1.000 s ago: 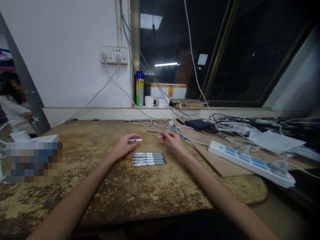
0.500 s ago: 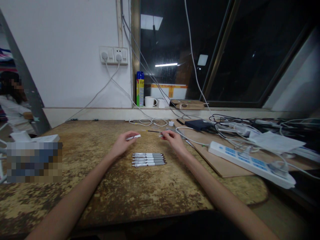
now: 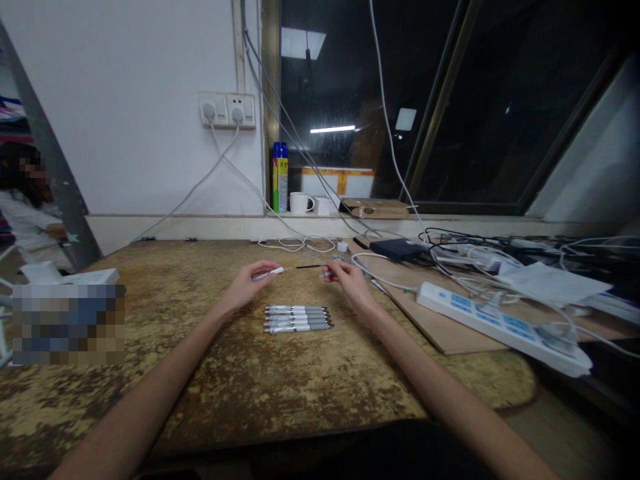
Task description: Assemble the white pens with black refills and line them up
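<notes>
My left hand [image 3: 253,279] is closed on a white pen barrel [image 3: 275,271], its open end facing right. Between thumb and fingers of my right hand [image 3: 345,275] is a thin pen refill [image 3: 310,267] with a dark ink column, pointing left. The refill's left tip is close to the barrel's end; whether it has entered cannot be made out. Some small pale piece also shows under the right fingers, too small to name. Below both hands, several white and grey pens [image 3: 297,319] lie side by side on the worn wooden table [image 3: 280,380].
A white power strip [image 3: 500,327] and a thin board [image 3: 445,337] lie at the right, with tangled cables behind. White cable coils [image 3: 300,243] lie at the table's back. A mug [image 3: 300,203] and spray can [image 3: 281,179] stand on the sill. A person [image 3: 30,213] is at far left.
The refill in my right hand has tipped level and its left end now sits in line with the barrel. My left hand has barely moved.
</notes>
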Demonstrator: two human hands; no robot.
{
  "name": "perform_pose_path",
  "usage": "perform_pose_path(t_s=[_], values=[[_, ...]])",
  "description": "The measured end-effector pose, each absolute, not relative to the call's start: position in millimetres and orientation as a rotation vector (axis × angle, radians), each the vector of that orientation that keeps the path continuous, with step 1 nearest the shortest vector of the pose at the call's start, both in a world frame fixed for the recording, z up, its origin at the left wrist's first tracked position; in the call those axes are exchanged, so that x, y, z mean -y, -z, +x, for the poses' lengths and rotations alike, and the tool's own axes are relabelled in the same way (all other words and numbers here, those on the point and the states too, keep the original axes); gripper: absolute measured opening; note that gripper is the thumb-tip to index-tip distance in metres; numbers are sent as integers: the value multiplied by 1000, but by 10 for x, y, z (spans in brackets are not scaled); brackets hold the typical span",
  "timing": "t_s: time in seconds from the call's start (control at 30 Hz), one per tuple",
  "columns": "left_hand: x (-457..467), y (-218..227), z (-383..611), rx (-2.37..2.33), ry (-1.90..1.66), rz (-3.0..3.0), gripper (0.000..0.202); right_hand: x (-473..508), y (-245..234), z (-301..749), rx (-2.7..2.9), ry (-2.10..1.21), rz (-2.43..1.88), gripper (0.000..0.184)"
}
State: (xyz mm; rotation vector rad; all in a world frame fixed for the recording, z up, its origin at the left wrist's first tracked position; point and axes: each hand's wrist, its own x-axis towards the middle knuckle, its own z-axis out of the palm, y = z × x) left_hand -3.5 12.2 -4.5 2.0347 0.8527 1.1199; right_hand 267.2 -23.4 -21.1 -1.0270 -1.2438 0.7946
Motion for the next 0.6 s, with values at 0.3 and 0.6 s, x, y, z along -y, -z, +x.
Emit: perform_pose_path(t_s=[0.3, 0.6], values=[[-66, 24, -2, -833, -1017, 2055, 36, 270, 223, 2606, 1405, -746, -1004, 39], [18, -18, 34, -840, -903, 2112, 35, 309, 247, 2519, 1548, -663, -984, 31]])
